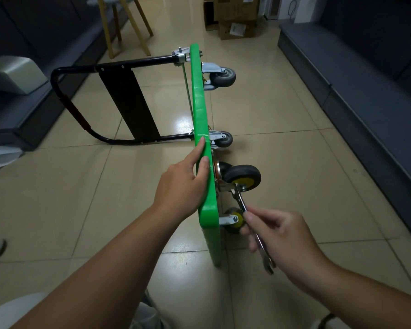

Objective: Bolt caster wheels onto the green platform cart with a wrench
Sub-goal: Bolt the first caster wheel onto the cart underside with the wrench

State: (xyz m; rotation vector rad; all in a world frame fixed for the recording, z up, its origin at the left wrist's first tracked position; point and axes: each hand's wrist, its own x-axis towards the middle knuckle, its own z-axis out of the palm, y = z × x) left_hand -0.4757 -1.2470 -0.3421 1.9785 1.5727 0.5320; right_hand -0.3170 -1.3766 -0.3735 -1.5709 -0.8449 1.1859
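One cart (200,103), four casters (243,175), one wrench (240,202) (held)

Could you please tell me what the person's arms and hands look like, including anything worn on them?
Both are bare. The left hand and right hand wear no gloves, rings or watch that I can see, and no sleeve shows up to the picture's edge.

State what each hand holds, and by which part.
Right hand pinches the silver metal wrench at mid-shank. Left hand grips the upper edge of the green plastic platform cart.
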